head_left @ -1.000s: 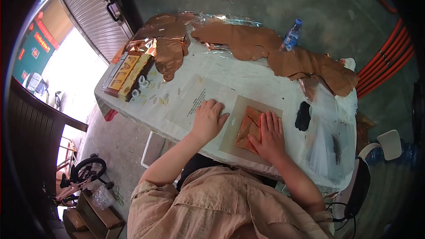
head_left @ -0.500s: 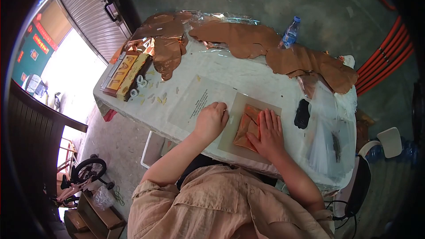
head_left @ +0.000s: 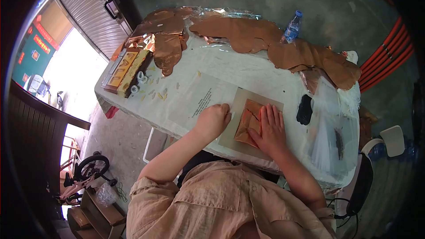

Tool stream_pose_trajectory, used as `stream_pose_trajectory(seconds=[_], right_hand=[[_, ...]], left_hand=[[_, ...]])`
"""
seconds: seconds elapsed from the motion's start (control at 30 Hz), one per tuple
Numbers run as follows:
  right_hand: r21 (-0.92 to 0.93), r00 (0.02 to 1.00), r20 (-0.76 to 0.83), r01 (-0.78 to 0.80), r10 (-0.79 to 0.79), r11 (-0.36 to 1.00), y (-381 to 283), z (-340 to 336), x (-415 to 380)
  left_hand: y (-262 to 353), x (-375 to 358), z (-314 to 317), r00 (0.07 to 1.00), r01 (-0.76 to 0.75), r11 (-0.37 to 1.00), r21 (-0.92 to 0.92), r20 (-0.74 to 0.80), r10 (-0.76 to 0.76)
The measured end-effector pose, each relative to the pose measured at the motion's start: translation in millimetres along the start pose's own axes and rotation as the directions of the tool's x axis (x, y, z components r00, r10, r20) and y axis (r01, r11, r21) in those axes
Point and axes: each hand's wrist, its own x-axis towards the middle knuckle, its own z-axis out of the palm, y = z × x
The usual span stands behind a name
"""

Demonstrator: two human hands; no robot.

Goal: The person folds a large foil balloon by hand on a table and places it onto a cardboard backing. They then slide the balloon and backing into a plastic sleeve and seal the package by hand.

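A folded copper-coloured foil packet (head_left: 246,126) lies on a grey-beige sheet (head_left: 234,102) near the front edge of the table. My right hand (head_left: 272,128) rests flat on the packet's right side, fingers stretched out. Just left of the sheet, my left hand (head_left: 214,121) is closed in a fist over a clear plastic bag with printed text (head_left: 201,102). Something small and pale shows at its fingertips, too small to name.
Large copper foil pieces (head_left: 234,31) line the back edge, with a water bottle (head_left: 292,27) beside them. At left stand boxes (head_left: 126,71) and white rings (head_left: 141,77). A black object (head_left: 304,109) and clear plastic bags (head_left: 327,137) lie at right.
The view has shifted slightly. My left hand has turned a little and stays closed; my right hand still lies flat on the packet.
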Motion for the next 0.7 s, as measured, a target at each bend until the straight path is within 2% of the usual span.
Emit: stream_pose_trajectory(seconds=[0.3, 0.63, 0.7], right_hand=[[-0.004, 1.0, -0.017, 0.009, -0.009, 1.0, 1, 1, 0], [-0.006, 1.0, -0.005, -0.004, 0.004, 1.0, 0, 2, 1], [-0.022, 1.0, -0.001, 0.002, -0.002, 1.0, 1, 2, 1]], left_hand=[[8, 3, -1, 0.995, 0.036, 0.997, -0.061, 0.094, -0.031], [18, 8, 18, 1.0, 0.02, 1.0, -0.016, 0.014, -0.02], [14, 10, 15, 1.0, 0.028, 0.997, -0.077, -0.006, -0.029]])
